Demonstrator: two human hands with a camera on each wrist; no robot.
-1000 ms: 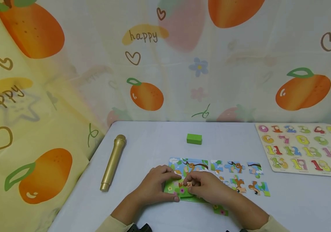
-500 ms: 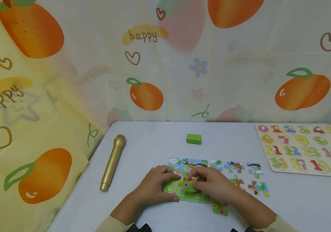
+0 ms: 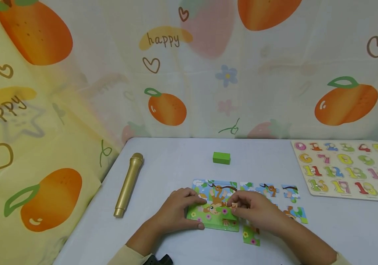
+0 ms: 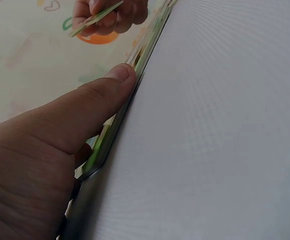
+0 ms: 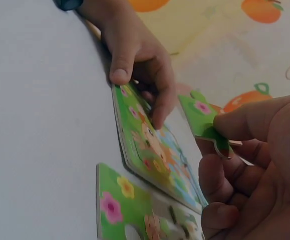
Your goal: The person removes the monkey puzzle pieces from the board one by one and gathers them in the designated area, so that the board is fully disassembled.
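In the head view, a puzzle board point(image 3: 213, 225) with a monkey picture lies on the table. My left hand point(image 3: 176, 208) holds its left side, with the thumb point(image 4: 97, 102) along the near edge and the index finger reaching over the picture. Between thumb and fingers my right hand point(image 3: 256, 211) pinches a green puzzle piece point(image 5: 197, 115) with a pink flower. That piece is raised above the right part of the board, tilted and apart from it. Another flowered puzzle piece point(image 3: 251, 236) lies flat just right of the board's near corner.
Several loose puzzle pieces point(image 3: 290, 192) lie to the right, some partly hidden by the right hand. A green block point(image 3: 221, 158) stands behind the board. On the left lies a gold microphone point(image 3: 128, 186); at the far right, a number board point(image 3: 351, 169).
My right hand has moved to the right with the puzzle piece, uncovering the monkey's face on the board. The left hand has stayed where it was.
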